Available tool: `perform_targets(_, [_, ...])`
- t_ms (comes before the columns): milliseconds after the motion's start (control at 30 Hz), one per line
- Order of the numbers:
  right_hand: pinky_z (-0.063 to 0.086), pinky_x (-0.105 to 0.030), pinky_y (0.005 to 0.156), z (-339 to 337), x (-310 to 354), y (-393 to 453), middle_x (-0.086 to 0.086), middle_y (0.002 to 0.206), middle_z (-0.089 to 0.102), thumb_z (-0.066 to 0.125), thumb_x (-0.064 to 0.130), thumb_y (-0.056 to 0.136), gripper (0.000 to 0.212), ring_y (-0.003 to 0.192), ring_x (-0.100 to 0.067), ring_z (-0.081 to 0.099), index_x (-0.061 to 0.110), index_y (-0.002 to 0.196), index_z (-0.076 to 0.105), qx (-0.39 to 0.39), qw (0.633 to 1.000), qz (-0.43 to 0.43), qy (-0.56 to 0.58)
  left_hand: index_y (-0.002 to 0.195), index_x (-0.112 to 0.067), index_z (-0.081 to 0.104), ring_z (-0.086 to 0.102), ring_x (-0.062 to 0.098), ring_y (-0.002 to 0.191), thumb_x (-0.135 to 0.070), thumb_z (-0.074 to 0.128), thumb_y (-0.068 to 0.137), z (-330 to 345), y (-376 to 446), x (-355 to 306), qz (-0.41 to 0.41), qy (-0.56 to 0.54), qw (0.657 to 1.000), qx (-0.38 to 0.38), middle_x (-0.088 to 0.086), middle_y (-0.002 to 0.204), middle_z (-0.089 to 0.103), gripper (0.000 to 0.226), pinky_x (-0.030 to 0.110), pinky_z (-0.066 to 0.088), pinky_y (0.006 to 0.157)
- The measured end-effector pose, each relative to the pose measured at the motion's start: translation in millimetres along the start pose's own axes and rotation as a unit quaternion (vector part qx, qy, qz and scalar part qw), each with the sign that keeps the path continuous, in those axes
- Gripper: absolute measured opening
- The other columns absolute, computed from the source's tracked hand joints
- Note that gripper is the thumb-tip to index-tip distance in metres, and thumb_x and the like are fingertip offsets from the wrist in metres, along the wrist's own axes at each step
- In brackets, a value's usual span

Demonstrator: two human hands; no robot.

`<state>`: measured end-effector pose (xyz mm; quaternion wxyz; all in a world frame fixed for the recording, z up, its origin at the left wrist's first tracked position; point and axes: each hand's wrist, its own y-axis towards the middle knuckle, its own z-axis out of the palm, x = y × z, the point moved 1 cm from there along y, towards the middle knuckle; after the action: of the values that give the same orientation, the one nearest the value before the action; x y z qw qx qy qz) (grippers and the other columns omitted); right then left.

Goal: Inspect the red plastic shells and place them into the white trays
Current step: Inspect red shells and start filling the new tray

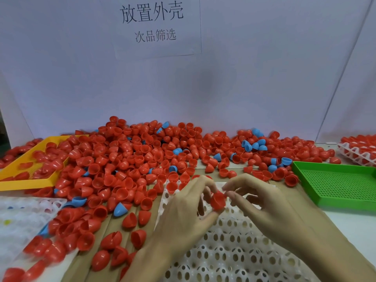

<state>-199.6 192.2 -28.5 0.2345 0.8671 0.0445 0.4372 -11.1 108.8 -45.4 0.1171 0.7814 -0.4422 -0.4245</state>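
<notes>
Shell (218, 201), red, held between both hands above the white tray (234, 253) at lower centre. Left hand (183, 212) curled around shell from left, fingers (205, 191) bent over top, thumb beneath. Right hand (262, 204) pinching shell's right edge with fingertips (228, 193) (remaining fingers loosely curled, blurred). Tray perforated with oval holes, lying flat on table (345, 220), partly covered by both forearms; a few red shells seated in far row (172, 187). Pile (142, 155) of red shells heaped across middle of table, from yellow tray to green tray, reaching back wall. Blue shells (254, 144) scattered sparsely through pile, with a small cluster right of centre and single ones at left front. Yellow tray (24, 180) at left, tilted, partly filled with red shells, touching pile. Green tray (337, 184) at right, perforated floor, just beside pile's right edge. Second white tray (20, 216) at lower left, blurred, contents unclear. Third white tray (358, 151) at far right, cells filled with red shells. Brown cardboard (114, 226) under loose shells in front. Sign (154, 25) with printed characters on white wall behind pile.
</notes>
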Motion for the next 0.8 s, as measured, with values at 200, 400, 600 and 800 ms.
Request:
perform_targets(200, [0.06, -0.03, 0.074, 2.3, -2.2, -0.7, 0.013, 0.098, 0.077, 0.078, 0.014, 0.094, 0.021, 0.093, -0.012, 0.074, 0.031, 0.105, 0.075, 0.054, 0.998, 0.016, -0.014, 0.115, -0.037, 0.046, 0.057, 0.006, 0.076, -0.041, 0.069, 0.095, 4.6, -2.4, -2.2, 0.057, 0.065, 0.996, 0.035, -0.02, 0.097, 0.05, 0.03, 0.022, 0.052, 0.065])
perform_targets(400, [0.06, -0.024, 0.073, -3.9, -16.3, 14.5, 0.022, 0.097, 0.074, 0.079, 0.01, 0.09, 0.028, 0.09, -0.001, 0.072, 0.032, 0.106, 0.073, 0.012, 0.995, 0.027, -0.096, 0.112, -0.042, 0.044, 0.044, -0.003, 0.105, -0.075, 0.043, 0.095, 12.0, -5.3, 8.6, -0.048, 0.108, 0.981, 0.155, -0.025, 0.108, 0.043, 0.037, 0.017, 0.041, 0.092])
perform_targets(600, [0.051, -0.006, 0.078, -0.6, -34.2, 54.4, 0.023, 0.095, 0.068, 0.076, 0.007, 0.093, 0.023, 0.089, 0.005, 0.067, 0.026, 0.106, 0.074, 0.058, 0.975, -0.006, -0.216, 0.114, -0.04, 0.053, 0.042, 0.0, 0.107, -0.077, 0.033, 0.095, 14.0, -5.4, 11.3, -0.086, 0.129, 0.971, 0.183, -0.023, 0.11, 0.041, 0.046, 0.024, 0.042, 0.099])
perform_targets(800, [0.05, -0.006, 0.078, 9.9, -49.7, 68.1, 0.025, 0.101, 0.068, 0.071, 0.008, 0.096, 0.026, 0.089, 0.009, 0.063, 0.028, 0.111, 0.077, 0.113, 0.963, -0.02, -0.243, 0.115, -0.04, 0.052, 0.035, 0.003, 0.106, -0.075, 0.022, 0.096, 19.9, -8.6, 8.4, -0.09, 0.167, 0.969, 0.155, -0.023, 0.11, 0.038, 0.05, 0.022, 0.035, 0.1])
